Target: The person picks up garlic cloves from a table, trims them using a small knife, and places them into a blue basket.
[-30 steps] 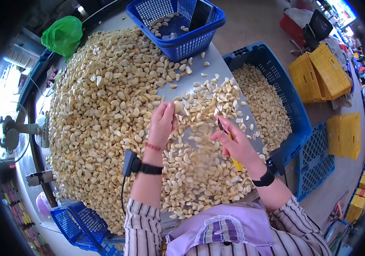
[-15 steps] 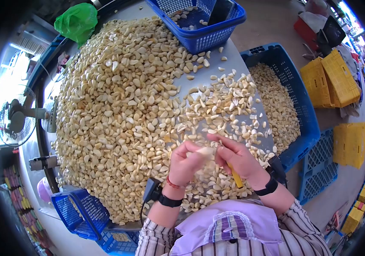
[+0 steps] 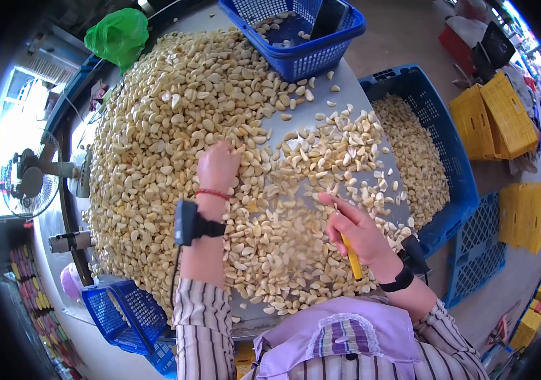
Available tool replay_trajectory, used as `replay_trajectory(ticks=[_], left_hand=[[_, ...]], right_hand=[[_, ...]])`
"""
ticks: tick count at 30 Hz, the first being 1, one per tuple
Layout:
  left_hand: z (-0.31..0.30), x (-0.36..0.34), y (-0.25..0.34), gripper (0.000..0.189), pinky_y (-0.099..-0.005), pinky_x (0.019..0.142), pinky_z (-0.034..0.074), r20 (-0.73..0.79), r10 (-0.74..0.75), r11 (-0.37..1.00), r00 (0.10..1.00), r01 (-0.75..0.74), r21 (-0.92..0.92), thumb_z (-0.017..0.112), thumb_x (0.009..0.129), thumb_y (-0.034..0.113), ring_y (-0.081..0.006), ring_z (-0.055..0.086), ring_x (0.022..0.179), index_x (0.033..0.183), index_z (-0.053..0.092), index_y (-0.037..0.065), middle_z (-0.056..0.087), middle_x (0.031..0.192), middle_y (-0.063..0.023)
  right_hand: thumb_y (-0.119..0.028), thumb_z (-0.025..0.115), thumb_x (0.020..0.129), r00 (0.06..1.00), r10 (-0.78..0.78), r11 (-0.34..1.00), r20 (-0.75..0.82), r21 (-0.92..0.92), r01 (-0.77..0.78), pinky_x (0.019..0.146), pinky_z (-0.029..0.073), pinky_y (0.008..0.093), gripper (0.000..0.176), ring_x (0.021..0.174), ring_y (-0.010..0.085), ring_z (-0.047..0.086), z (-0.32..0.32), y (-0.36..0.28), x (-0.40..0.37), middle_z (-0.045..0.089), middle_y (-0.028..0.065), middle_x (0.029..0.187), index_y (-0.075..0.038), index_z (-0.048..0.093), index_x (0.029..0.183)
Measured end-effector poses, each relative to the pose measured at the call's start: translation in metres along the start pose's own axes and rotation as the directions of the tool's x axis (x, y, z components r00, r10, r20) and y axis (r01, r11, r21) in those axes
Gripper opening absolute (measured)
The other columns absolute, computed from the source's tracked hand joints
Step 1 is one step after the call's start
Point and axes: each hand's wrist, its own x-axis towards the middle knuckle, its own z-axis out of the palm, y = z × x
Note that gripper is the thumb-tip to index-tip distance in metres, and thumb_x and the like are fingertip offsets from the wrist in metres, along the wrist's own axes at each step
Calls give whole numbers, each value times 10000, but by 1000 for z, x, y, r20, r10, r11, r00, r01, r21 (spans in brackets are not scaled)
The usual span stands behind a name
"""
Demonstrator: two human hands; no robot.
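A large heap of pale, curved nut-like pieces (image 3: 156, 126) covers the metal table (image 3: 340, 88). My left hand (image 3: 218, 166) is at the middle of the heap, palm down, its fingertips hidden among the pieces. A red string and a black strap with a small box circle that wrist. Lower right of it, my right hand (image 3: 358, 233) is closed round a yellow-handled tool (image 3: 351, 256), above the looser pieces near the table's front. The tool's handle points down toward my apron.
A blue basket (image 3: 295, 54) holding some pieces stands at the table's far edge. A larger blue crate (image 3: 460, 164) of pieces is at the right, with yellow crates (image 3: 508, 114) beyond. Blue baskets (image 3: 125, 313) sit lower left; a fan (image 3: 30, 174) stands left.
My left hand has moved away from my right hand, up and left onto the heap. My right hand stays nearly in place, still holding the yellow-handled tool.
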Motion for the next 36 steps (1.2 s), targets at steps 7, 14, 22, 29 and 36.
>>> replay_trajectory(ticks=[7, 14, 22, 29, 36], left_hand=[[-15, -88, 22, 326, -123, 522, 361, 450, -9, 251, 893, 438, -863, 706, 784, 60, 3, 494, 657, 1084, 581, 27, 628, 847, -15], [-19, -150, 64, 278, -153, 619, 453, 404, 128, -57, 906, 413, -909, 713, 777, -8, -40, 569, 744, 1035, 612, 16, 643, 921, -24], [7, -156, 73, 198, -222, 688, 504, 254, 347, -415, 903, 390, -822, 736, 750, 24, -118, 617, 818, 877, 583, 29, 642, 944, -65], [21, -105, 90, 210, -183, 452, 356, 141, 357, -677, 924, 359, -643, 568, 914, 269, -101, 449, 536, 981, 485, 88, 515, 773, -55], [23, 8, 90, 239, -182, 459, 373, 309, 178, -473, 934, 357, -805, 573, 917, 288, -112, 538, 606, 1031, 536, 81, 594, 796, -38]], right_hand=[[-245, 514, 954, 1000, -14, 998, 16, -65, 15, 474, 393, 172, 518, 513, 31, 439, 6, 8, -2, 528, -1, 751, -129, 347, 1431], [-204, 550, 931, 988, -78, 964, 131, -242, 108, 525, 420, 182, 611, 694, 40, 516, 27, -8, -4, 548, -3, 820, -104, 266, 1463], [-180, 493, 965, 959, 34, 999, 282, 17, -41, 461, 390, 171, 520, 529, 29, 458, 17, 0, -1, 536, -15, 727, -119, 314, 1450], [-204, 475, 977, 998, 5, 963, 63, 270, -22, 430, 377, 177, 468, 471, 44, 445, -3, -3, 8, 527, -4, 705, -135, 359, 1425], [-260, 498, 967, 997, -45, 971, -63, 232, 58, 424, 367, 182, 484, 466, 58, 444, -13, -10, 8, 532, 3, 717, -155, 363, 1420]])
